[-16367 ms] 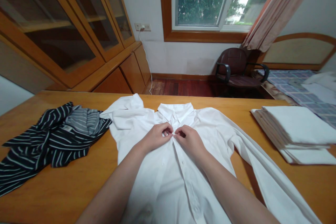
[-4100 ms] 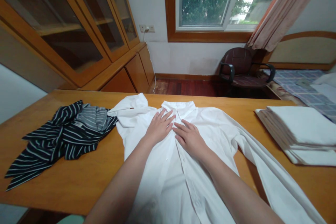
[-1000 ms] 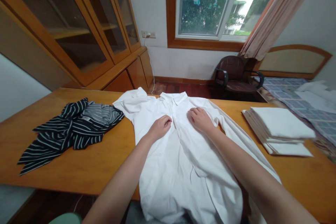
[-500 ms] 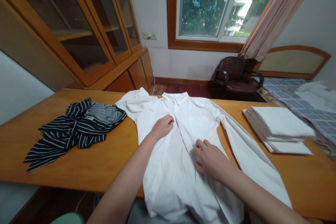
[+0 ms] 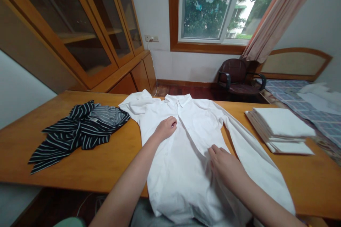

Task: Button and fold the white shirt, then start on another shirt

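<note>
A white long-sleeved shirt lies front up, its collar at the far side and its lower hem hanging at the near edge of the table. My left hand is closed at the left side of the front opening, below the collar, with shirt fabric at its fingertips. Farther down, my right hand pinches the edge of the right front panel and holds it drawn aside, so the opening gapes. One sleeve stretches down the right side; the other is bunched at upper left.
The shirt rests on a wooden table. A crumpled black-and-white striped garment lies at left. At right stands a stack of folded white cloth. Beyond are an office chair, a bed and a glass-doored cabinet.
My right hand has moved to the right with the shirt's front edge, widening the gap in the front. My left hand has stayed in place.
</note>
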### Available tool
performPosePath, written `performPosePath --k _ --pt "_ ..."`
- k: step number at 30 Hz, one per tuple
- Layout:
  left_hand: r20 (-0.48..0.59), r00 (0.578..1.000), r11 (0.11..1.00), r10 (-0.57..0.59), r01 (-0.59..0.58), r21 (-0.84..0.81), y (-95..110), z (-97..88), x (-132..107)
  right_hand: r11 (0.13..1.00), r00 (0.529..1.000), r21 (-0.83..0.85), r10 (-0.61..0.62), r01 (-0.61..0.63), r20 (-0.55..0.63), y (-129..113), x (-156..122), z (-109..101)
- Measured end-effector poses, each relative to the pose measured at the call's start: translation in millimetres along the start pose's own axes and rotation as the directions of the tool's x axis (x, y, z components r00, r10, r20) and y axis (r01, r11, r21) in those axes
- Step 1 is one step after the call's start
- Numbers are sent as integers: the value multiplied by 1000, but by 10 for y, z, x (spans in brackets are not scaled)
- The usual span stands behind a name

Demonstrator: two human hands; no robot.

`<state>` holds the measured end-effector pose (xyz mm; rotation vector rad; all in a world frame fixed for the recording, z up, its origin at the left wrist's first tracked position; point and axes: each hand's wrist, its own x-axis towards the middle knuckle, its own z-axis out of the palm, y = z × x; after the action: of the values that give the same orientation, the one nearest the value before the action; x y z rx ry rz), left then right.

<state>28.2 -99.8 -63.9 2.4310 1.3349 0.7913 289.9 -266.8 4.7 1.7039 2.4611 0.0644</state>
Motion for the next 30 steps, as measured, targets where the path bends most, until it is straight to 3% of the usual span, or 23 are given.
performPosePath --k 5,10,13,15,18,20,24,27,30 --pt "-41 999 999 -11 9 -53 -18 9 -5 958 978 284 23 38 -209 295 -33 -175" --pt "-78 993 989 -84 74 -129 -62 17 6 717 983 694 79 61 -167 356 5 -446" --pt "-87 989 984 -117 103 -148 -83 23 12 491 996 870 42 44 -74 217 64 -538" --pt "-91 989 983 -121 107 -147 -91 27 14 265 1000 964 -21 8 -2 95 109 -575" --pt "-90 989 984 -121 108 -141 -95 31 14 -54 995 997 -92 -46 41 -44 185 -623" --pt "-92 988 985 -124 111 -134 -89 31 7 -168 997 985 -75 -44 32 -76 245 -653" --pt "-106 993 995 -49 40 -88 -32 14 -32 -207 998 977 -23 -59 55 -44 365 -669" --pt "-79 993 994 93 -88 62 30 0 -61 -152 994 983 -33 -106 102 -28 425 -609" --pt "-38 988 971 152 -143 191 72 -3 -65 -89 993 990 -64 -109 104 -61 458 -513"
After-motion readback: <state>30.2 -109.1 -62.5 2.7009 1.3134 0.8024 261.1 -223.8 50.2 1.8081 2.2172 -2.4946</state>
